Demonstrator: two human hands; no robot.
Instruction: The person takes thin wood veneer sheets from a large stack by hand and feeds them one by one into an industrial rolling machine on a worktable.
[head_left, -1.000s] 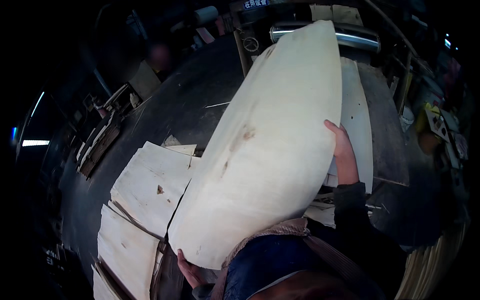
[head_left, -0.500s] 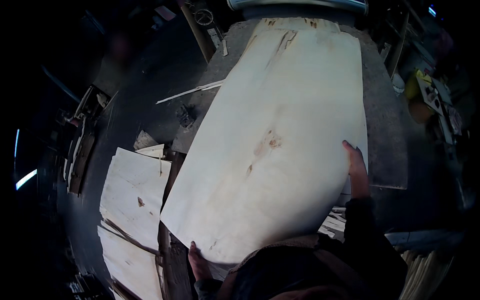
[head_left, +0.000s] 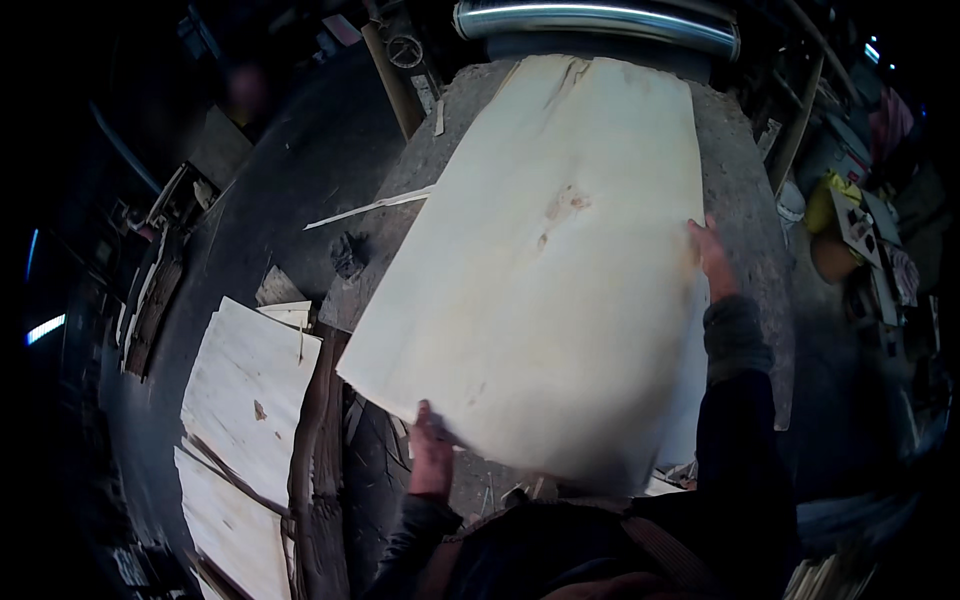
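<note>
A pale veneer sheet (head_left: 530,280) extends over the grey desk (head_left: 755,320), its long axis running from the wearer toward the metal roller (head_left: 600,18), far end slanting slightly right. The left hand (head_left: 431,460) has its fingers clamped on the near edge, the right hand (head_left: 713,263) on the right edge; this spread grip presumably keeps the broad, flexible sheet from sagging.

A shiny metal roller (head_left: 600,18) lies far ahead, a spoked handwheel (head_left: 404,52) to its left (beside a slanting brown board (head_left: 391,82)), a yellow bag (head_left: 821,201) off right.
</note>
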